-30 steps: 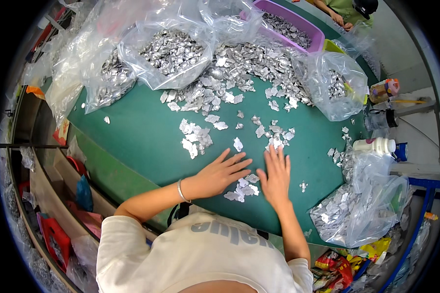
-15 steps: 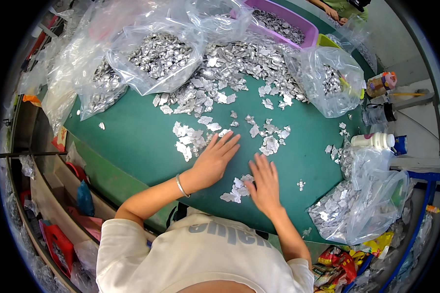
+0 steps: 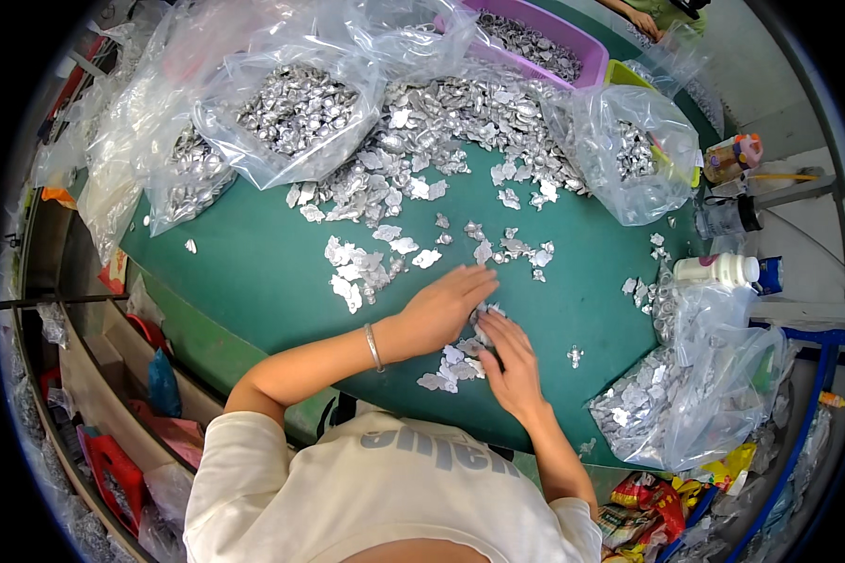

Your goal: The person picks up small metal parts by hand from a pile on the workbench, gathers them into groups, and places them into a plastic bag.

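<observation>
Silver foil pieces (image 3: pixel 453 361) lie in a small cluster near the front edge of the green table (image 3: pixel 253 281), under and between both hands. The left hand (image 3: pixel 441 305) rests flat on them, fingers together and stretched out; the right hand (image 3: pixel 512 361) lies beside it, fingers slightly spread, tips touching the pieces. They look thin, light and easily creased, likely best pinched by an edge or slid under flat fingers. More heaps and clear bags (image 3: pixel 291 122) crowd the far edge.

Shiny silver foil pieces (image 3: pixel 453 361) (crinkled) on matt green tabletop (image 3: pixel 253 272); glossy clear plastic bags (image 3: pixel 291 113).
</observation>
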### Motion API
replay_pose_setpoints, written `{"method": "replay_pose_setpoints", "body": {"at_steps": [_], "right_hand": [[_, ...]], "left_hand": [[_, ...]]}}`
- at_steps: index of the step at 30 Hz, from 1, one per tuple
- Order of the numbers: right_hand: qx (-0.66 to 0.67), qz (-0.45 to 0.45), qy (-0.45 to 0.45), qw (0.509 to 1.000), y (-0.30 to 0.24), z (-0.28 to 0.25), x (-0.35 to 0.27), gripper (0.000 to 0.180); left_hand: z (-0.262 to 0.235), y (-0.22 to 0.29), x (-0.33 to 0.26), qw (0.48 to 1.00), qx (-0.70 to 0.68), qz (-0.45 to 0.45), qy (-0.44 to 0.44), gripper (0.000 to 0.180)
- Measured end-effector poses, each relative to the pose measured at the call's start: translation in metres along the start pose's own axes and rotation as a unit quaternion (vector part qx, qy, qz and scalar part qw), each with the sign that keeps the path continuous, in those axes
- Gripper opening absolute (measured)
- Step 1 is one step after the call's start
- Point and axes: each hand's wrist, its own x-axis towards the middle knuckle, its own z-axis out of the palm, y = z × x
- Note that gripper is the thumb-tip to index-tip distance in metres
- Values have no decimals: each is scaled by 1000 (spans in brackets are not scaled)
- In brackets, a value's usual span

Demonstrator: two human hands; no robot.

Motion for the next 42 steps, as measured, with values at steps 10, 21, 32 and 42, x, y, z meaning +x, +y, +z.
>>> {"method": "replay_pose_setpoints", "body": {"at_steps": [10, 21, 32, 42], "right_hand": [[-341, 45, 126, 931, 50, -23, 21, 30], [-279, 42, 107, 953, 47, -31, 47, 42], [-246, 64, 150, 955, 41, -25, 48, 43], [-191, 55, -45, 979, -5, -6, -16, 47]], "left_hand": [[24, 21, -27, 980, -1, 130, -148, 55], [15, -16, 64, 992, 96, 24, 83, 47], [5, -27, 62, 984, 109, 82, 117, 25], [-6, -27, 40, 980, 53, -37, 187, 12]]}}
